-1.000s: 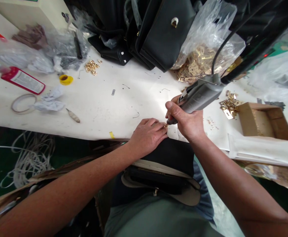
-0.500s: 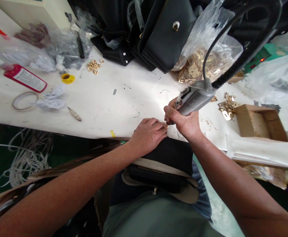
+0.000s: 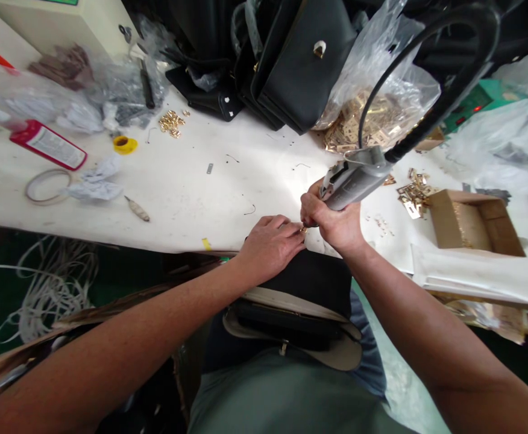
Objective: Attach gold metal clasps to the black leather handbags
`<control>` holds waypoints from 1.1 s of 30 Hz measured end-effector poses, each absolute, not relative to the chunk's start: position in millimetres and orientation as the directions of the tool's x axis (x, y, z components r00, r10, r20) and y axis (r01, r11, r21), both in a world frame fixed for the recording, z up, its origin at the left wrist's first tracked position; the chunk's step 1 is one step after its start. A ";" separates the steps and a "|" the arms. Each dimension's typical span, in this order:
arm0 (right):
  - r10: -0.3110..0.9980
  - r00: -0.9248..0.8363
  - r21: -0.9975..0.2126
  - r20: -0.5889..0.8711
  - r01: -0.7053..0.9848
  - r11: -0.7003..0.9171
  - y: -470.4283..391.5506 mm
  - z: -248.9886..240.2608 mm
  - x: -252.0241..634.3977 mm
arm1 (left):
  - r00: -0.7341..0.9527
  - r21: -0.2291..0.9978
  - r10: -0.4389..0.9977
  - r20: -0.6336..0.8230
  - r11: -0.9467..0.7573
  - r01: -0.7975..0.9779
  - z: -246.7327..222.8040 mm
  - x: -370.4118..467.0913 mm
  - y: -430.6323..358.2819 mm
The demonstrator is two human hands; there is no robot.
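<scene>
The right hand (image 3: 343, 228) is closed round the grey power tool (image 3: 357, 184), its fingers now wrapping lower over the nose than a second ago, while the hose (image 3: 427, 125) arches higher behind. The tip is still at the small gold fitting (image 3: 304, 229), so the working spot has hardly shifted. The left hand (image 3: 270, 248) lies over the black bag (image 3: 316, 277) at the table's (image 3: 191, 187) front edge, fingers together—whether they pinch the fitting, I cannot tell. Those fingertips sit close beside the tip and partly hide it. Gold plates (image 3: 415, 196) and a cardboard box (image 3: 472, 226) lie to the right—clear of the tool.
</scene>
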State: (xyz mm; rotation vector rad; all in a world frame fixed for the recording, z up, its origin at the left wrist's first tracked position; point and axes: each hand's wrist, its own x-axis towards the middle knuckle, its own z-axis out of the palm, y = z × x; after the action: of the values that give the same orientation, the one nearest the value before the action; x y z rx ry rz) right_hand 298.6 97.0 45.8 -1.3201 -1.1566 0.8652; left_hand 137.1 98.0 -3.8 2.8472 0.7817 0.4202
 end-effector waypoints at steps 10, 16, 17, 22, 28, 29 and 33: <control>0.991 0.121 -0.998 0.066 0.030 0.062 104.7 51.5 308.6 | 0.823 0.249 0.519 0.232 -0.850 0.465 -2.8 137.1 99.4; 0.959 0.233 -0.984 0.162 -0.035 0.174 112.0 80.4 323.0 | 0.891 0.239 0.438 0.122 -0.884 0.402 14.4 133.8 111.2; 0.953 0.262 -0.984 0.153 -0.048 0.171 110.0 85.4 329.2 | 0.902 0.229 0.419 0.101 -0.892 0.389 17.3 134.0 114.7; 0.945 0.250 -0.940 -0.208 -0.318 -0.123 71.4 88.1 369.0 | 0.944 0.207 0.321 0.074 -0.931 0.300 24.6 138.3 134.8; 0.848 0.182 -0.793 -0.498 -0.492 -0.359 -4.7 55.6 387.1 | 0.975 0.307 0.216 0.055 -0.933 0.189 22.3 143.0 158.7; 0.841 0.162 -0.789 -0.517 -0.472 -0.394 -14.5 50.1 386.1 | 0.978 0.315 0.202 0.055 -0.933 0.175 21.6 143.3 161.2; 0.797 0.114 -0.783 -0.593 -0.312 -0.538 -36.6 32.6 381.0 | 0.981 0.332 0.183 0.066 -0.931 0.151 17.8 142.8 163.9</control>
State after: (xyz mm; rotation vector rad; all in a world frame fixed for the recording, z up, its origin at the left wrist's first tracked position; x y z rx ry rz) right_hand 381.0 -36.6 32.6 -1.5048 -0.4983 1.5786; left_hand 142.8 163.9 17.8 2.7961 0.2425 0.1362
